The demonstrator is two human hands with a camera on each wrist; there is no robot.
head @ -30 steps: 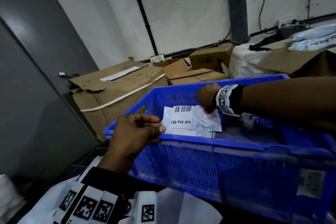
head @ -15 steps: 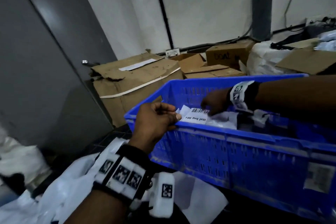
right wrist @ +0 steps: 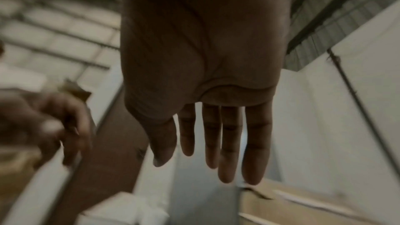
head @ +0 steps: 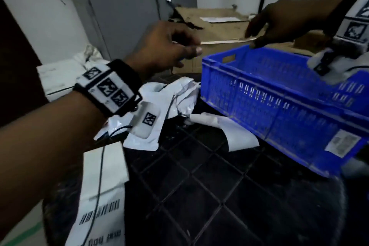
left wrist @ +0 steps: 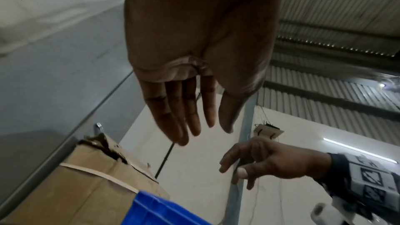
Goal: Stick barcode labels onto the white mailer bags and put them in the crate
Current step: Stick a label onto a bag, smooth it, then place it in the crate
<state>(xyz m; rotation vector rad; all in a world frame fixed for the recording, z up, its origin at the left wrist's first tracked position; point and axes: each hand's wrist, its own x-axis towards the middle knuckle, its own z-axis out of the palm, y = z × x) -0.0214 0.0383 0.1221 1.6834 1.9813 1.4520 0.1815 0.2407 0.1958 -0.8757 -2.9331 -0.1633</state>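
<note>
Hands first. Left hand [head: 161,46] hangs in the air at about 10 o'clock from the blue crate [head: 279,106], apart from its rim. In the left wrist view the same hand [left wrist: 194,57] shows its palm with fingers [left wrist: 173,117] straight, lying close side by side, thumb a little apart; nothing between them. Head view is blurred there and the fingers look loosely bent; nothing is seen held.

Right hand [head: 283,20] is above the crate's far corner, at 12 o'clock from the crate's middle, fingers pointing toward the left hand. Whether its lowest fingertip touches the rim cannot be told. In the right wrist view the hand [right wrist: 205,57] is flat, four fingers [right wrist: 227,143] straight and nearly together, thumb to one side, holding nothing.

Crate sits tilted on a dark grid-patterned surface [head: 199,195], with a pale sticker [head: 342,143] on its near side wall. Its inside is hidden from this angle.

White mailer bags [head: 175,98] lie crumpled on the dark surface at 9 o'clock from the crate, just beside its left end. One more white bag with a barcode label [head: 101,211] lies flat at 7 o'clock, under the left forearm; a thin black cable runs across it.

Cardboard box [head: 215,26], torn at the top, stands behind the crate against a grey door [head: 129,6].
</note>
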